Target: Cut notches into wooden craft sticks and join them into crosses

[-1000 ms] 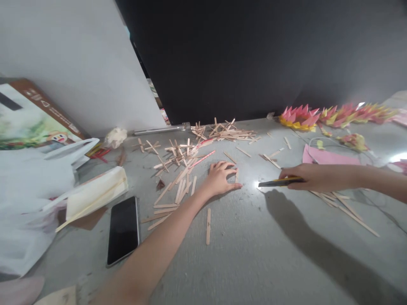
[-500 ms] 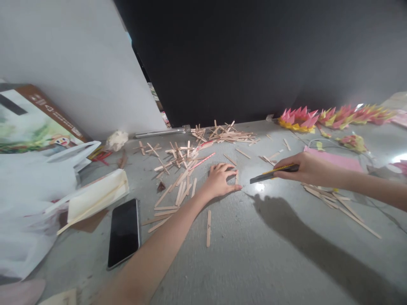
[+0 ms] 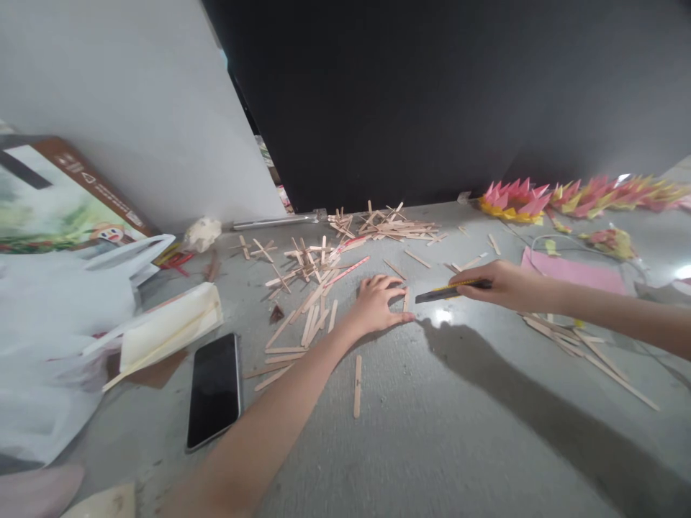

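Mid-frame, the left hand (image 3: 375,306) holds down a short wooden stick (image 3: 407,300); right of centre, the right hand (image 3: 497,284) grips a cutter (image 3: 447,291). I'd keep that thumb (image 3: 400,318) clear.

My left hand (image 3: 375,306) points to one o'clock, thumb and fingers (image 3: 396,292) arched apart; my right hand (image 3: 495,284), curled, points past nine.
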### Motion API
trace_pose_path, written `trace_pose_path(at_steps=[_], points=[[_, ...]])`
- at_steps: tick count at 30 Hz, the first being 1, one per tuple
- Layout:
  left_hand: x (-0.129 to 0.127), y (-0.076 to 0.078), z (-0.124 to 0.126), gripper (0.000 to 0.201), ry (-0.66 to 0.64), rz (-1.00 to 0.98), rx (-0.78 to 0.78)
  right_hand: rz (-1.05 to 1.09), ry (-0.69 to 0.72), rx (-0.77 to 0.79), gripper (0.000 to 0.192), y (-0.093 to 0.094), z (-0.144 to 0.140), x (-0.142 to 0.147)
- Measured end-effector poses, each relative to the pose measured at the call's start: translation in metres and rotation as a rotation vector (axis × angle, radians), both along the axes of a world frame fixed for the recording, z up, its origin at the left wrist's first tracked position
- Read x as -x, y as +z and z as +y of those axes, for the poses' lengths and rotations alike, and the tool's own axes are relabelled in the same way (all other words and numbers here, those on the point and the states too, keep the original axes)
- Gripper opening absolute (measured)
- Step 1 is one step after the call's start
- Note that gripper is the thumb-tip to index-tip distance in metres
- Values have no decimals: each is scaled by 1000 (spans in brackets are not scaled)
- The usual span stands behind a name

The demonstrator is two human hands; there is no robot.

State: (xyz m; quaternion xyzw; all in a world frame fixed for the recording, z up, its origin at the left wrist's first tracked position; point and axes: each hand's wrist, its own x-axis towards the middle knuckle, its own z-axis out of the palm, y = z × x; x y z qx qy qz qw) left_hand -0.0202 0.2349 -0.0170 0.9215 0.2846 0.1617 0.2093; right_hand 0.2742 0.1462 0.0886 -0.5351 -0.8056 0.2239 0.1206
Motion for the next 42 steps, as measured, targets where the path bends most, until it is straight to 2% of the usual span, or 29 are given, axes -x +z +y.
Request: trace_pose_path(at_steps=[3,7,10,15,19,26,42], points=[[0,1,-1,67,13,1,-9,-17,13,92,49,-1,1,2],[-1,-1,-1,67,17,7,0,-32,39,127,53,-8,2,1],[-1,-2,0,66,11,5,3,-48,67,65,50,-16,5,0],[-1,-1,-1,63,9,11,6,-88,97,-128,43,-29,11,5],[-2,-1,-2,62,4,-4,-14,-101,120,-200,43,-35,15,11],[-1,0,-2,61,-4,-7,2,-96,203,-219,40,-39,15,12],[-2,-1,-2,58,13,-6,-13,-110,227,-247,38,-40,14,11]])
